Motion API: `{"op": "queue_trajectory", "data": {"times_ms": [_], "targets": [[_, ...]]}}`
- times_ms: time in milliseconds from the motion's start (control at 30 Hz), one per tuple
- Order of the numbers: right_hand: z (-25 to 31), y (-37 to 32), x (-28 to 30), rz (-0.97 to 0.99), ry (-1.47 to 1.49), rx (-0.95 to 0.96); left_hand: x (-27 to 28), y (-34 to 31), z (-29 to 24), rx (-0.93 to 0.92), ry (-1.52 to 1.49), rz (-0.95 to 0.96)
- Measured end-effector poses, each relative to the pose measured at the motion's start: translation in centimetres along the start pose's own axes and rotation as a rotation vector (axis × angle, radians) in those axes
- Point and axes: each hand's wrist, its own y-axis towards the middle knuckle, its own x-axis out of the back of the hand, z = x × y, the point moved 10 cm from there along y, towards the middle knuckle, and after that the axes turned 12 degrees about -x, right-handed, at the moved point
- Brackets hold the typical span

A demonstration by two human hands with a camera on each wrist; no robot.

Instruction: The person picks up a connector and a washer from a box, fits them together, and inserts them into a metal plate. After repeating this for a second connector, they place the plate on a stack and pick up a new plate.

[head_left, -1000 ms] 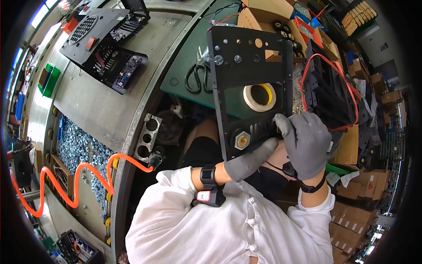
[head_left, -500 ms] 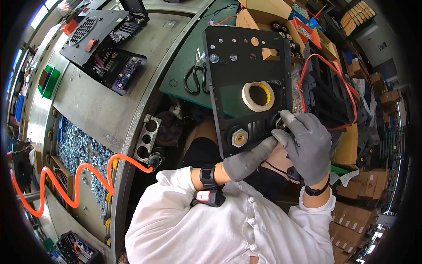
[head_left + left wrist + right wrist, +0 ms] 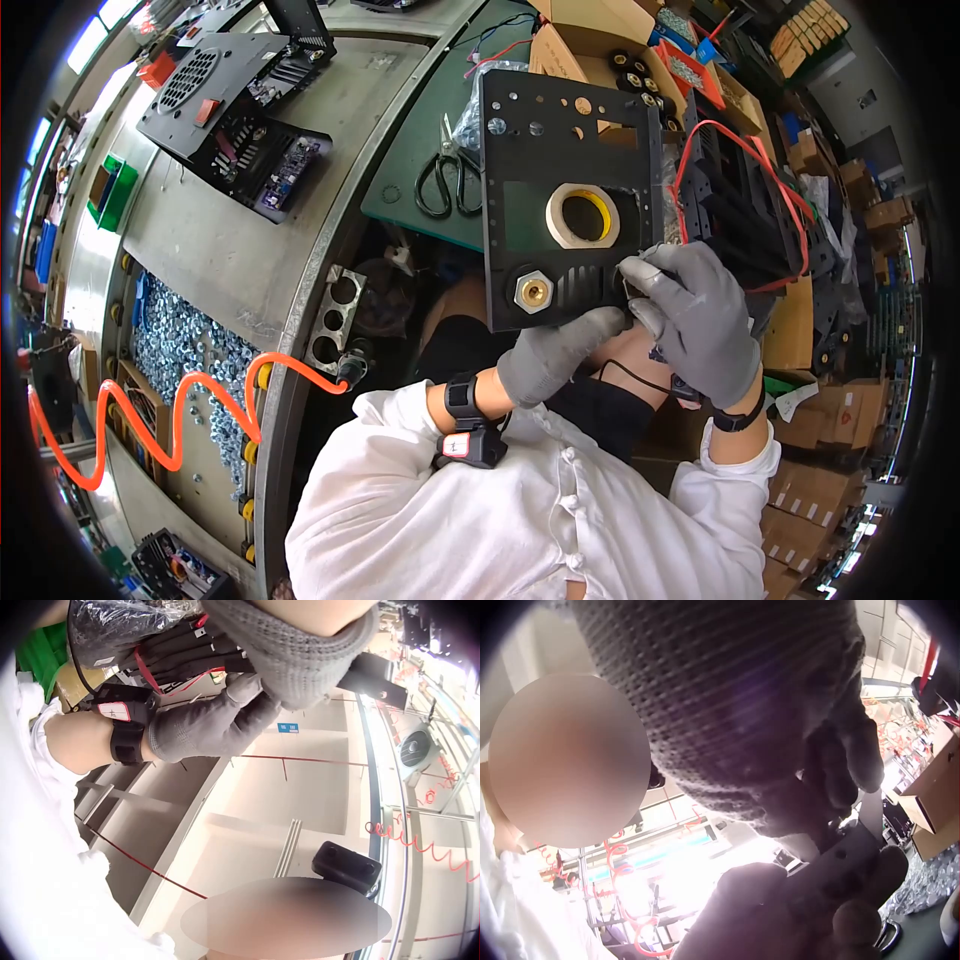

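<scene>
A black metal panel with round holes and a large opening is held upright over the person's lap. Near its lower left corner sits a brass fitting with a hex nut. My gloved left hand grips the panel's lower edge. At the lower right corner, my gloved right hand pinches a small fitting, mostly covered by the fingertips; I cannot tell its exact kind. In the right wrist view, the dark glove overhangs a perforated flange. A tape roll shows through the panel's opening.
Black scissors lie on the green mat left of the panel. A red cord loops over black parts at right. Behind stands a cardboard box with black round parts. An orange coiled hose hangs at left.
The panel shifts left, then back right, and its lower edge rises a little. The right hand's fingers change their position at the lower right corner; the left hand moves slightly with the panel.
</scene>
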Motion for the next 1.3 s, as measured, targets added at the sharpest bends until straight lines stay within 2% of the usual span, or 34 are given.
{"op": "queue_trajectory", "data": {"times_ms": [100,167,233,267,333,400,467,500,533,600,633,700,767,833,867,967,1000,1033,1100,1133,1233,1267,1300], "targets": [[-0.3,0.0,-0.1,0.013,0.102,-0.003,0.1,0.1,0.1,-0.021,0.015,-0.025],[-0.9,-0.2,0.0,-0.018,0.094,-0.095,0.3,0.2,0.2,-0.015,0.011,-0.032],[-1.2,-0.7,-0.3,-0.067,0.102,-0.15,-1.3,0.2,-4.3,-0.496,0.587,0.138],[-1.6,-0.9,-0.1,-0.116,0.11,-0.204,-1.6,0.2,-4.5,-0.497,0.586,0.141],[-1.0,-0.7,0.2,-0.15,0.04,-0.198,-0.7,0.2,-1.2,-0.076,0.01,0.002],[-0.9,-0.6,0.7,-0.183,-0.03,-0.196,-1.0,0.2,-0.6,-0.04,-0.102,-0.051],[-1.8,0.0,-0.4,-0.035,-0.078,-0.25,-1.0,0.1,-0.2,-0.005,-0.213,-0.102],[-2.1,0.1,-0.7,-0.039,-0.079,-0.251,-0.9,-0.2,0.2,0.03,-0.214,-0.116],[-2.4,0.1,-0.1,-0.17,-0.098,-0.257,-0.7,-0.4,0.6,0.065,-0.214,-0.133],[-2.6,-0.4,1.4,-0.38,-0.04,-0.266,-0.2,-0.4,0.5,0.04,-0.195,-0.157],[-2.3,-0.5,1.6,-0.381,-0.037,-0.262,0.3,-0.4,0.4,0.019,-0.177,-0.183],[-0.9,-0.9,0.8,-0.208,0.082,-0.154,0.6,-0.4,0.5,0.035,-0.149,-0.182],[-1.6,-2.4,0.9,-0.169,0.11,-0.176,0.7,-0.4,0.9,0.053,-0.12,-0.169],[-1.8,-3.4,1.1,0.028,0.4,-0.155,0.7,-0.1,0.0,-0.044,0.064,-0.142],[-1.6,-3.2,2.3,-0.126,0.341,-0.162,0.5,-0.1,-0.1,-0.042,0.064,-0.131],[-1.6,-1.8,2.1,-0.265,0.268,-0.229,-0.2,0.1,-0.3,0.057,-0.095,-0.154],[-2.3,-2.4,1.2,-0.144,0.283,-0.278,-0.1,0.2,-0.5,0.063,-0.055,-0.167],[-2.7,-3.0,1.8,-0.159,0.279,-0.278,0.2,0.3,-0.6,0.065,-0.014,-0.185],[-2.1,-3.9,2.1,-0.074,0.427,-0.16,0.1,0.6,-0.5,0.005,-0.087,-0.133],[-2.2,-3.3,3.1,-0.244,0.433,-0.24,-0.1,0.7,-0.6,0.022,-0.096,-0.126],[-2.6,-3.3,2.5,-0.292,0.311,-0.284,-0.2,0.1,0.4,0.019,-0.043,-0.084],[-3.1,-4.0,1.4,-0.081,0.34,-0.238,0.0,0.1,0.8,-0.011,0.011,-0.078],[-3.3,-5.0,0.7,0.049,0.534,-0.228,0.3,0.7,0.1,-0.07,0.057,-0.136]]}}
